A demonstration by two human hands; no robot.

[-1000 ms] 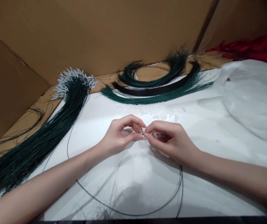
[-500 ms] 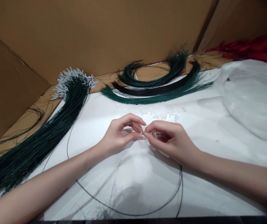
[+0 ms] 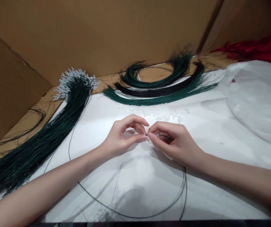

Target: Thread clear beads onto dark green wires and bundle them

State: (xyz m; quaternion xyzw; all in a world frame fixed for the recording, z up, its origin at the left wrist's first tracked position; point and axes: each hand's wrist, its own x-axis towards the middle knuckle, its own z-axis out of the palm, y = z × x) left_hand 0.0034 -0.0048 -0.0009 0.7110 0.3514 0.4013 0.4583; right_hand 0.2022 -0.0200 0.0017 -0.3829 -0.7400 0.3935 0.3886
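So the wire (image 3: 135, 217) is pinched in the right hand (image 3: 173, 137), thumb and forefinger clamped together near its end, with some pale bits showing in the curl of the palm. What looks like the rest of it loops down over the near part of the tabletop (image 3: 208, 123) and under the left forearm. The left hand (image 3: 118, 137) is fingertip to fingertip with the right, or as good as: forefinger lifted and arched, thumb right at the wire's tip. Honestly can't tell whether it's closed on something there, too tiny to see.

Handling-wise, I'd guess it weighs next to nothing and is springy, since it keeps that wide bow by itself. Probably fairly smooth, so it may want to roll in the fingers. I'd grip close to the tip, because further back the end would wobble, and I'd let the loop lie loose so it doesn't tug. Sharp bends would likely leave a kink.

The beads (image 3: 166, 118) scattered just beyond the hands look light and easy to flick away, so fingertips only. Same goes for the white tips on the bundle (image 3: 64, 116) at the left: hold that by the stems.
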